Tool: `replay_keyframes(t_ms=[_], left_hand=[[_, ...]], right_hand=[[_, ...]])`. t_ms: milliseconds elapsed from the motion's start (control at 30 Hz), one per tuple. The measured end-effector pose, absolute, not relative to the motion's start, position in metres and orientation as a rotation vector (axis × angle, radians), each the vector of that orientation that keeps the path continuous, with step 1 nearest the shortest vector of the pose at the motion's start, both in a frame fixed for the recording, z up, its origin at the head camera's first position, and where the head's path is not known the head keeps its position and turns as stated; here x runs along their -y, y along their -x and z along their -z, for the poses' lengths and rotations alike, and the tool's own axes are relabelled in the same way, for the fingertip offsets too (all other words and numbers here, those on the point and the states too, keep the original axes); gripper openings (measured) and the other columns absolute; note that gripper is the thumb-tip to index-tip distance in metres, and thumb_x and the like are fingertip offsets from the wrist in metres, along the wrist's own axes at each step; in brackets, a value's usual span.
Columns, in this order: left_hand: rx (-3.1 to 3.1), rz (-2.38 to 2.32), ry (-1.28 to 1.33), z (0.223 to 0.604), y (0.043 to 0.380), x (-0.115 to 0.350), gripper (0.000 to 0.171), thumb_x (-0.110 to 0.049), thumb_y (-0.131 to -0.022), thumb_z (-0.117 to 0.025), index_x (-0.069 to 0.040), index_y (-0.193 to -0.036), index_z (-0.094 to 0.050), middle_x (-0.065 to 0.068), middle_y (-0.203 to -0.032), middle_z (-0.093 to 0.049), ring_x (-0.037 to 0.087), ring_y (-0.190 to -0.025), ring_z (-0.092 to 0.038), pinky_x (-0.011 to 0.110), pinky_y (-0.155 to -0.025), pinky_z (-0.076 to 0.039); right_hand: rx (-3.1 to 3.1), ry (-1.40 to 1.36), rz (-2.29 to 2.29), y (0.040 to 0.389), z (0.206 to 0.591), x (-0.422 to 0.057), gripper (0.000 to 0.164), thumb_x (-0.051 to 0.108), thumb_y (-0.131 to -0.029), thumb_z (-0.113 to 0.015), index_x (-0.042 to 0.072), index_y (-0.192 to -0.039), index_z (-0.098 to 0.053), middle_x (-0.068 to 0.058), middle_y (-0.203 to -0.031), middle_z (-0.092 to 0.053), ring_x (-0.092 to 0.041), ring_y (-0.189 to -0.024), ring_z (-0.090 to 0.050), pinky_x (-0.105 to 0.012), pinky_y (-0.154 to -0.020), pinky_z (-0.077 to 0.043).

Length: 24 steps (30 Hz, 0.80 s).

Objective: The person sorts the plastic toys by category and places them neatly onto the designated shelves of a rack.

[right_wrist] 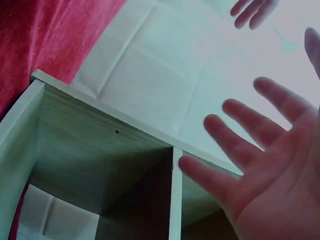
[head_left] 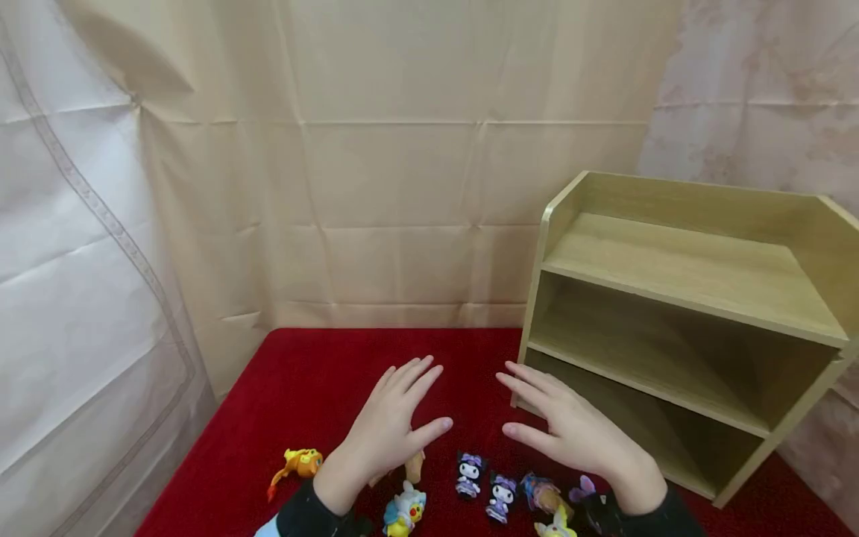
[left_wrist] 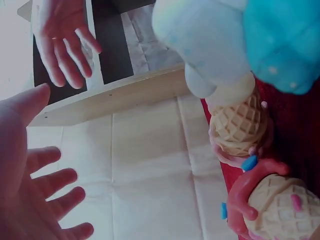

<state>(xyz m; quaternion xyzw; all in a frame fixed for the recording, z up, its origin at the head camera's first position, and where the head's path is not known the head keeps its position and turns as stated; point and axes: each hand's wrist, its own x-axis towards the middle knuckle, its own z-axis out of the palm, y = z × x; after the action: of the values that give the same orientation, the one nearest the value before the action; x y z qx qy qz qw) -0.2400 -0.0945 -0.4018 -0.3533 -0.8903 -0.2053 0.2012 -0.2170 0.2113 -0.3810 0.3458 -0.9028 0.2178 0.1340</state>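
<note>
Both hands hang in the air over the red table, fingers spread and holding nothing. In the head view my left hand is above small toy figures, partly covering a tan one. My right hand is in front of the shelf's left side. Below and between the hands stand two black-and-white figures with purple trim. A yellow figure in a pale blue hood sits by the left wrist. Waffle-cone pieces show close up in the left wrist view.
A light wooden shelf unit with bare boards stands at the right of the table. An orange figure lies left of the left wrist. Near the right wrist are a brown-and-blue figure and a pale yellow one. Beige cloth hangs behind.
</note>
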Motion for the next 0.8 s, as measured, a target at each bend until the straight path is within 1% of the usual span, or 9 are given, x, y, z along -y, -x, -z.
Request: replay_keyframes(t_ms=[100, 233, 333, 400, 467, 533, 667, 800], left_hand=[[2.401, 0.638, 0.978, 0.399, 0.243, 0.095, 0.066, -0.053, -0.091, -0.058, -0.021, -0.146, -0.039, -0.004, -0.151, -0.029, 0.017, -0.134, -0.025, 0.054, -0.107, -0.029], [2.323, 0.762, 0.953, 0.393, 0.245, 0.097, 0.064, -0.047, -0.091, -0.060, -0.018, -0.145, -0.041, -0.002, -0.150, -0.031, 0.017, -0.133, -0.029, 0.053, -0.104, -0.035], [2.310, 0.886, 0.922, 0.389, 0.247, 0.098, 0.064, -0.047, -0.091, -0.061, -0.020, -0.146, -0.039, -0.003, -0.149, -0.032, 0.017, -0.132, -0.030, 0.053, -0.101, -0.038], [2.308, 0.978, 0.903, 0.388, 0.249, 0.097, 0.064, -0.047, -0.091, -0.061, -0.023, -0.146, -0.037, -0.005, -0.149, -0.033, 0.016, -0.132, -0.030, 0.053, -0.100, -0.039], [2.293, 1.070, 0.893, 0.388, 0.250, 0.095, 0.064, -0.046, -0.091, -0.062, -0.025, -0.146, -0.036, -0.007, -0.148, -0.034, 0.014, -0.131, -0.030, 0.052, -0.100, -0.040], [2.266, 1.144, 0.892, 0.388, 0.253, 0.091, 0.064, -0.044, -0.091, -0.063, -0.027, -0.146, -0.035, -0.008, -0.147, -0.035, 0.012, -0.131, -0.031, 0.050, -0.101, -0.040], [2.214, 1.257, 0.890, 0.387, 0.260, 0.081, 0.064, -0.037, -0.091, -0.065, -0.028, -0.146, -0.035, -0.010, -0.145, -0.036, 0.012, -0.130, -0.034, 0.048, -0.102, -0.039], [2.203, 1.351, 0.880, 0.385, 0.265, 0.070, 0.062, -0.035, -0.092, -0.065, -0.026, -0.145, -0.036, -0.009, -0.143, -0.039, 0.016, -0.127, -0.038, 0.051, -0.100, -0.041]], right_hand=[[2.552, -1.013, -0.642, 0.218, 0.376, -0.213, 0.063, 0.050, -0.092, -0.060, 0.028, -0.147, -0.037, 0.003, -0.151, -0.031, -0.015, -0.132, -0.032, -0.052, -0.098, -0.043], [2.415, -1.019, -0.625, 0.220, 0.368, -0.216, 0.063, 0.038, -0.089, -0.068, 0.023, -0.144, -0.042, 0.001, -0.147, -0.038, -0.015, -0.129, -0.037, -0.048, -0.096, -0.045], [2.299, -1.004, -0.646, 0.222, 0.361, -0.220, 0.063, 0.027, -0.086, -0.072, 0.019, -0.142, -0.046, -0.001, -0.143, -0.043, -0.018, -0.126, -0.041, -0.038, -0.100, -0.043], [2.220, -0.990, -0.682, 0.224, 0.358, -0.223, 0.061, 0.024, -0.085, -0.073, 0.015, -0.140, -0.049, -0.003, -0.140, -0.047, -0.020, -0.124, -0.043, -0.029, -0.103, -0.038], [2.127, -0.984, -0.723, 0.225, 0.356, -0.228, 0.057, 0.025, -0.086, -0.072, 0.011, -0.137, -0.052, -0.007, -0.136, -0.051, -0.023, -0.121, -0.047, -0.021, -0.104, -0.033], [2.027, -0.967, -0.750, 0.224, 0.352, -0.232, 0.052, 0.029, -0.088, -0.070, 0.006, -0.132, -0.056, -0.011, -0.130, -0.056, -0.026, -0.117, -0.050, -0.018, -0.104, -0.033], [1.840, -0.904, -0.756, 0.215, 0.337, -0.234, 0.048, 0.035, -0.092, -0.064, -0.002, -0.122, -0.061, -0.018, -0.118, -0.062, -0.029, -0.109, -0.055, -0.019, -0.101, -0.036], [1.685, -0.821, -0.695, 0.204, 0.321, -0.235, 0.050, 0.038, -0.093, -0.063, -0.007, -0.116, -0.063, -0.022, -0.111, -0.063, -0.030, -0.105, -0.057, -0.020, -0.100, -0.038]])
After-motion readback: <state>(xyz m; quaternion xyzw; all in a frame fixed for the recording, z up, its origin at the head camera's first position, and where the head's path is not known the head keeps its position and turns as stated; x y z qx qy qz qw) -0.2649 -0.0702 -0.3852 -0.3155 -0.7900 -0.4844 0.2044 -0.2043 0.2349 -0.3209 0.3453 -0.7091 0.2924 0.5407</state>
